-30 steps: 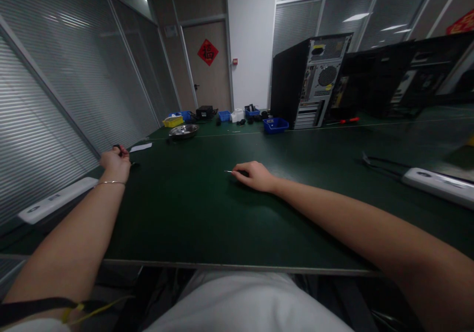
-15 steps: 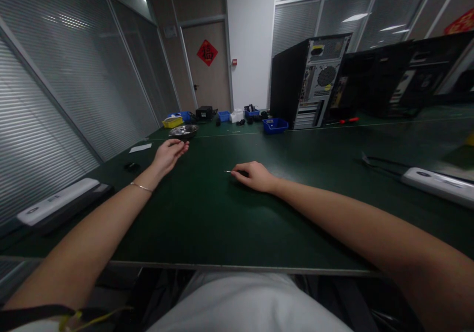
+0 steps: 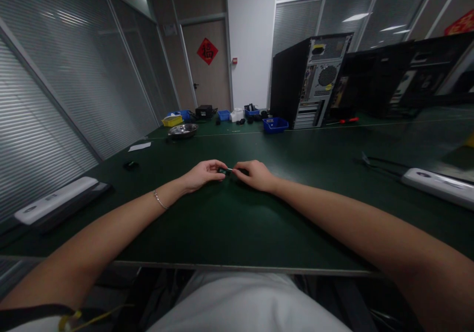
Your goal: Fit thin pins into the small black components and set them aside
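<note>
My right hand (image 3: 256, 175) rests low over the green table with fingers curled. It grips a thin metal rod (image 3: 230, 169) whose bright end sticks out to the left; the rest is hidden in the fingers. Facing it, my left hand (image 3: 203, 175) has its thumb and fingers bent together around the rod's end. Something small and dark seems to lie between them, too small to name. The two hands' fingertips nearly meet.
A steel bowl (image 3: 182, 130) stands at the back left, near a yellow bin (image 3: 172, 120). A blue bin (image 3: 275, 125) sits before a computer tower (image 3: 311, 83). White-topped devices lie left (image 3: 55, 201) and right (image 3: 439, 184). A red-handled screwdriver (image 3: 349, 120) lies behind.
My left hand has come from beside the steel bowl, rightward and nearer to me, up to the rod's end. My right hand has stayed in place, holding the rod.
</note>
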Tool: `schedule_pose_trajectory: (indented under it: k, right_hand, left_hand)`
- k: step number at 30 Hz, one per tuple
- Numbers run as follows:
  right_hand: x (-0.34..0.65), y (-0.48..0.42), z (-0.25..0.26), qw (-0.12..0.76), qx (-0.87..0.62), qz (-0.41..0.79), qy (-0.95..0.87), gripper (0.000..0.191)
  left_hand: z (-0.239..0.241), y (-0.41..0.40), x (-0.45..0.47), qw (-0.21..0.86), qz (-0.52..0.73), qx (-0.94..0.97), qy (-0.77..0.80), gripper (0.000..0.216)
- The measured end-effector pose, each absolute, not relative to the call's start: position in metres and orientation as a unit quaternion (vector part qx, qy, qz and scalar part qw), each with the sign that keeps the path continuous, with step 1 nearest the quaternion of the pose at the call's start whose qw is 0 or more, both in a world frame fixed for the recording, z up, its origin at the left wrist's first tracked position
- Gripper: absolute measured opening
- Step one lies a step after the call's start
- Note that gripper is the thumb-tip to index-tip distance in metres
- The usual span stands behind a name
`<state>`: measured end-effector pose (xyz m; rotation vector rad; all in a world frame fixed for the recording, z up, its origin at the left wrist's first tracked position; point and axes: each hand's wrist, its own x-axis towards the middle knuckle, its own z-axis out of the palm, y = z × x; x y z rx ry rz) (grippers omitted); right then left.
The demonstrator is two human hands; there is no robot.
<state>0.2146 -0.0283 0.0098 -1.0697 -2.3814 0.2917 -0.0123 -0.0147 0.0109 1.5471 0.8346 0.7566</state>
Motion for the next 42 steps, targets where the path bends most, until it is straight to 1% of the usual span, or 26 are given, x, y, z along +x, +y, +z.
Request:
schedule_pose_trajectory:
  k: [6, 9, 14, 18, 23, 29, 34, 42]
  right_hand:
    - [0.214, -0.027, 0.009, 0.252, -0.393, 0.103, -0.878, 0.030]
    - [0.214, -0.026, 0.008, 0.251, -0.384, 0.103, -0.883, 0.030]
    - [0.215, -0.025, 0.007, 0.250, -0.377, 0.100, -0.886, 0.029]
    - [0.215, -0.026, 0.008, 0.248, -0.372, 0.096, -0.889, 0.029]
    - [0.214, -0.028, 0.009, 0.249, -0.378, 0.097, -0.887, 0.030]
    - [0.214, -0.027, 0.007, 0.258, -0.387, 0.092, -0.880, 0.029]
    - [0.213, -0.026, 0.006, 0.265, -0.393, 0.084, -0.877, 0.030]
    - [0.213, -0.026, 0.006, 0.265, -0.397, 0.092, -0.874, 0.031]
  left_hand:
    - [0.016, -0.018, -0.010, 0.599, 0.342, 0.628, 0.359, 0.042]
    - [0.017, -0.019, -0.010, 0.613, 0.348, 0.606, 0.369, 0.038]
    - [0.015, -0.016, -0.012, 0.651, 0.353, 0.582, 0.336, 0.030]
    - [0.014, -0.014, -0.015, 0.656, 0.352, 0.585, 0.323, 0.027]
    - [0.012, -0.014, -0.015, 0.623, 0.365, 0.609, 0.328, 0.045]
    - [0.008, -0.013, -0.012, 0.580, 0.347, 0.654, 0.338, 0.037]
    - [0.007, -0.012, -0.013, 0.521, 0.324, 0.710, 0.346, 0.043]
    - [0.010, -0.013, -0.015, 0.473, 0.306, 0.743, 0.362, 0.045]
